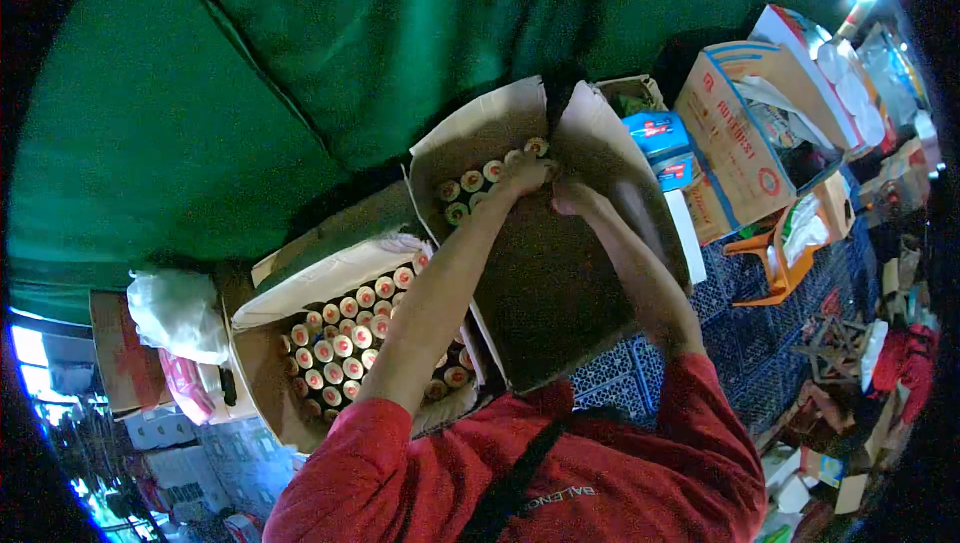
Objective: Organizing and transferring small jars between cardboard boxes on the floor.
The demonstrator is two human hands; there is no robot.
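Note:
My left hand (527, 175) reaches into a tall cardboard box (660, 220), over the end of a row of small cylinders (471, 181) with pale round tops and red centres. Its fingers hide part of that row, and whether they grip one is unclear. Just right of it, my right hand (576, 196) is inside the same box, fingers bent and partly in shadow. The cylinders stand upright at the box's far left side; its nearer bottom is dark. Left of it, a second cardboard box (262, 385) holds many similar cylinders (343, 346) in rows, partly covered by my left forearm.
Green sheeting (247, 130) hangs behind the boxes. To the right stand blue packs (660, 134), a larger printed carton (731, 130) and an orange plastic stool (787, 276) on dark lattice flooring (757, 340). A white plastic bag (176, 314) lies at the left.

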